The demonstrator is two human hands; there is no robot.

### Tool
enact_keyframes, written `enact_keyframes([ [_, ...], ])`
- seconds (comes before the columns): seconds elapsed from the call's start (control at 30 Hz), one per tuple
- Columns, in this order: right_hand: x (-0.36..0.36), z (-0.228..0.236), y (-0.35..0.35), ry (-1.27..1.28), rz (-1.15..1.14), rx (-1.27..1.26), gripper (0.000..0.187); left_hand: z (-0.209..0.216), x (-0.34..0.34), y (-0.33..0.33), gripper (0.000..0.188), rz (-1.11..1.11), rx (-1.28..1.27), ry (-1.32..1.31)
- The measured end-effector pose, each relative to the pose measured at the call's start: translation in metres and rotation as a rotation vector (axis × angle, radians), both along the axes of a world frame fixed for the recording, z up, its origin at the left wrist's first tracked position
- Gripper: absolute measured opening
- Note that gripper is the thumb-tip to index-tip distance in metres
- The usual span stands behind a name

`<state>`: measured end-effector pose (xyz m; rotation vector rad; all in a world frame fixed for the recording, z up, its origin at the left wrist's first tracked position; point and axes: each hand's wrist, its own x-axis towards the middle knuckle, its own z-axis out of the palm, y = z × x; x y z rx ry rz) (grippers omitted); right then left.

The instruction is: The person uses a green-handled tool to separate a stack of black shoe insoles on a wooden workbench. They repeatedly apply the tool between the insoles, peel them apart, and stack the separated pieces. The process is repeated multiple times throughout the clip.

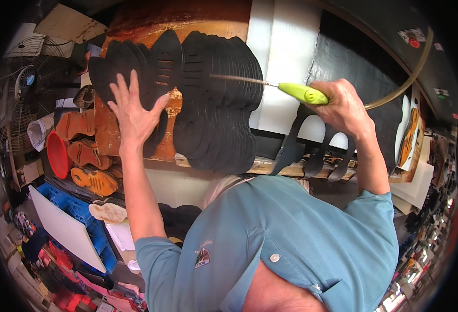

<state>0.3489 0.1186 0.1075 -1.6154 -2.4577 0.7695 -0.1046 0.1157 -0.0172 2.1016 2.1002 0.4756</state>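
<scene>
At upper left, the left hand [137, 118] spreads over dark soles [120, 60], clutching nothing; at upper centre, fanned black soles [221, 122] look light and bendable, probably best pinched by their edges; rightward, the right hand [343, 106] grips a green air gun [300, 93].

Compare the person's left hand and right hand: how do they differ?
The left hand is spread open, while the right hand is curled closed. The left hand is over black sole-shaped pieces; the right hand grips a green-handled air blow gun. Both are bare.
</scene>
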Motion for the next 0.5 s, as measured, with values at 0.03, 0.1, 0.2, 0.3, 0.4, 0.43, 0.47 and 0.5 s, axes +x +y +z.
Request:
enact_keyframes([
  [0.03,0.001,0.001,-0.002,0.009,0.038,0.019,0.011,-0.002,0.007,-0.002,0.113,-0.039,0.012,0.017],
  [0.1,0.002,0.002,-0.005,-0.030,0.130,-0.058,0.012,-0.005,0.016,-0.005,0.115,-0.058,0.004,0.129],
  [0.2,0.004,0.004,-0.006,0.014,-0.049,0.037,0.010,-0.009,0.018,-0.001,0.112,-0.057,-0.002,0.169],
  [0.3,0.006,0.005,-0.006,-0.062,-0.011,0.010,0.010,-0.011,0.008,0.002,0.107,-0.024,0.029,0.172],
  [0.4,0.006,0.004,-0.011,-0.070,-0.018,0.025,0.009,-0.013,-0.003,0.002,0.099,-0.027,0.029,0.166],
  [0.43,0.005,0.003,-0.013,-0.067,-0.054,0.030,0.009,-0.014,-0.006,0.001,0.096,-0.031,0.026,0.164],
  [0.47,0.004,0.002,-0.014,-0.053,-0.093,0.056,0.009,-0.015,-0.008,0.000,0.092,-0.030,0.021,0.161],
  [0.5,0.004,0.002,-0.016,-0.078,0.041,0.020,0.012,-0.015,-0.011,0.000,0.089,-0.030,0.019,0.161],
])
